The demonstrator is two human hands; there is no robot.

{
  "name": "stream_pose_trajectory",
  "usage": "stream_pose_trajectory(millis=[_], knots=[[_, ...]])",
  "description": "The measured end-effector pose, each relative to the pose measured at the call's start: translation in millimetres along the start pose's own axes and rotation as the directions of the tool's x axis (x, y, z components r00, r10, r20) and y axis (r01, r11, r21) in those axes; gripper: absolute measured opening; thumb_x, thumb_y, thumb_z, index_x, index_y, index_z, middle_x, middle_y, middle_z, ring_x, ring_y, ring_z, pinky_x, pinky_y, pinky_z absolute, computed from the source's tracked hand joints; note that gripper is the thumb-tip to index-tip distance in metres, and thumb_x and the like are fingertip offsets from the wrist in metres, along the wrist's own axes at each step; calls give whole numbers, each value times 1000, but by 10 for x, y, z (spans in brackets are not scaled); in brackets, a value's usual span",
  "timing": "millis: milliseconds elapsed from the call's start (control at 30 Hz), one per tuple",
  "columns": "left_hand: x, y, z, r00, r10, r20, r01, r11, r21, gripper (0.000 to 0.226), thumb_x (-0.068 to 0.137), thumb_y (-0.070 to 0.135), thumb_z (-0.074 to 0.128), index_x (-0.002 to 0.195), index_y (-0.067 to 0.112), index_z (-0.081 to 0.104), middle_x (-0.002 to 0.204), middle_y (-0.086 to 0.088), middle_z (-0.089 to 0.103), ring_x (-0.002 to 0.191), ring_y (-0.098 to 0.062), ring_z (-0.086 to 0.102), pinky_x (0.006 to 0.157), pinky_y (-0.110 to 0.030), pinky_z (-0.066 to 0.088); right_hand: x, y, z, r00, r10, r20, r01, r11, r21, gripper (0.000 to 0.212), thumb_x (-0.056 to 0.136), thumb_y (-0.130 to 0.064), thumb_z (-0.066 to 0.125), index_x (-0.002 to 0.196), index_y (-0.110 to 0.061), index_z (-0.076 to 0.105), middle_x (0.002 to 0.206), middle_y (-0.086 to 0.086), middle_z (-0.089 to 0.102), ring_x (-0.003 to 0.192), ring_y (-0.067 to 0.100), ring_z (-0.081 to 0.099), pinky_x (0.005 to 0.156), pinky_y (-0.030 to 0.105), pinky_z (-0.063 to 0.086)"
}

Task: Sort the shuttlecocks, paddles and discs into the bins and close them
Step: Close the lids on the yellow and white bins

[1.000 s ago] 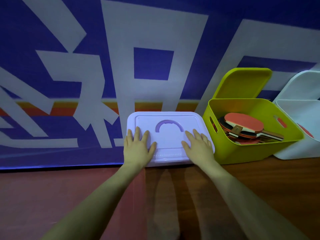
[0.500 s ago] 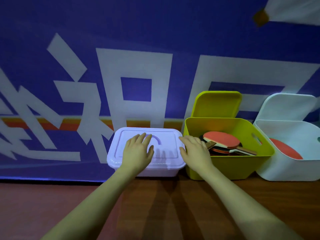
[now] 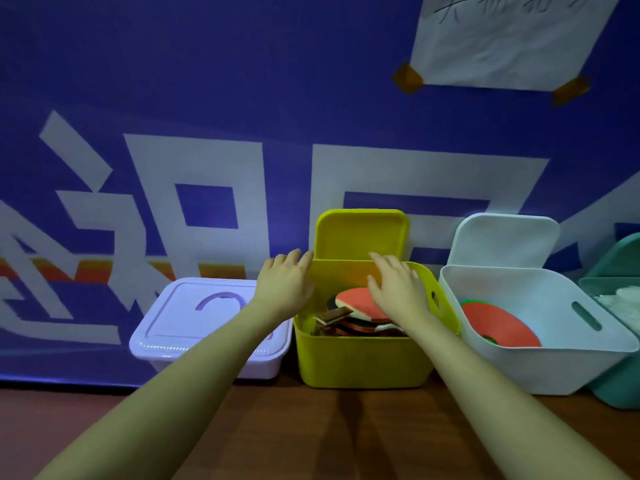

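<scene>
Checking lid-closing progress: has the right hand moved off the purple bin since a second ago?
Yes. The right hand has gone rightward from the purple bin's lid to over the yellow bin, near its raised lid.

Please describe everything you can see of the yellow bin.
The yellow bin looks like smooth plastic, with slot handles in its side walls. It stands on the wooden floor between the closed lilac bin and the open white bin. Its lid stands raised behind it. Red paddles lie inside.

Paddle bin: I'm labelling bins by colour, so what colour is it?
Yellow-green plastic bin, lid up; seen in the head view.
</scene>
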State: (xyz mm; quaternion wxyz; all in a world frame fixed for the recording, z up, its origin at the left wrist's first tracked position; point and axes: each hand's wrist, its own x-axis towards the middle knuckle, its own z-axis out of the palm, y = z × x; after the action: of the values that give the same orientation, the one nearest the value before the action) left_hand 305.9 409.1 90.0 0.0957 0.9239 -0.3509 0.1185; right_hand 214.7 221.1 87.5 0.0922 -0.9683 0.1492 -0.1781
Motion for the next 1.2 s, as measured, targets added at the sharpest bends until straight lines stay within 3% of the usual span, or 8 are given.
stream_pose_trajectory(millis=[167, 300, 567, 667, 800, 1000, 1100, 1200], knots=[[569, 159, 187, 999, 46, -13, -44, 993, 112, 59, 94, 37, 43, 146, 14, 26, 145, -13, 36, 120, -35, 45, 96, -41, 36, 364, 346, 48, 996, 68, 53, -63, 995, -77, 60, 94, -32, 44, 148, -23, 20, 139, 7, 42, 121, 30, 44, 97, 40, 38], [1012, 119, 363, 999, 39, -33, -35, 991, 127, 69, 94, 46, 40, 150, 22, 6, 155, -13, 11, 129, -37, 35, 101, -43, 33, 710, 547, 133, 989, 130, 63, -128, 991, -32, 69, 93, -35, 47, 150, -28, 8, 144, 10, 34, 122, 36, 43, 94, 48, 41], [1653, -65, 837, 999, 23, -40, -21, 998, 52, 87, 91, 55, 44, 143, 36, -22, 156, -14, -9, 124, -38, 41, 92, -44, 44, 1364, 864, 459, 967, 249, 54, -246, 968, -53, 86, 91, -55, 45, 143, -37, -22, 156, 11, 11, 132, 38, 37, 97, 52, 43], [1701, -60, 945, 997, 17, -75, -17, 1000, 2, 88, 91, 49, 48, 145, 33, -19, 155, -17, -7, 116, -37, 47, 87, -40, 47, 1436, 901, 601, 971, 228, 69, -234, 968, 87, 90, 89, -52, 50, 142, -39, -23, 154, 11, 15, 126, 36, 45, 97, 54, 44], [1676, -63, 946, 991, 46, -128, -50, 998, -31, 93, 87, 38, 61, 148, 31, -9, 149, -20, 11, 106, -38, 51, 82, -39, 50, 1399, 912, 594, 975, 222, -1, -209, 920, 331, 85, 90, -39, 56, 146, -41, -9, 148, 7, 24, 115, 29, 53, 91, 46, 50], [1575, 32, 446, 962, 74, -262, -77, 997, -4, 102, 65, 23, 84, 146, 19, 22, 131, -28, 41, 75, -37, 59, 57, -37, 52, 1276, 860, 226, 971, 149, -190, -53, 899, 436, 79, 93, -33, 54, 147, -40, -3, 147, 5, 21, 123, 23, 45, 91, 27, 41], [1522, 161, 73, 935, 86, -344, -91, 996, 1, 100, 59, 13, 86, 143, 13, 31, 128, -31, 43, 69, -38, 58, 51, -37, 50, 1277, 797, -150, 954, 101, -282, 43, 885, 463, 81, 92, -31, 56, 147, -40, -2, 147, 5, 15, 126, 23, 41, 94, 24, 34], [1482, 286, -266, 901, 76, -427, -94, 995, -22, 99, 63, 9, 83, 144, 12, 26, 132, -32, 39, 71, -39, 58, 53, -39, 51, 1283, 729, -570, 920, 23, -391, 158, 892, 424, 81, 91, -30, 58, 148, -38, 0, 146, 4, 13, 127, 22, 37, 98, 27, 39]])
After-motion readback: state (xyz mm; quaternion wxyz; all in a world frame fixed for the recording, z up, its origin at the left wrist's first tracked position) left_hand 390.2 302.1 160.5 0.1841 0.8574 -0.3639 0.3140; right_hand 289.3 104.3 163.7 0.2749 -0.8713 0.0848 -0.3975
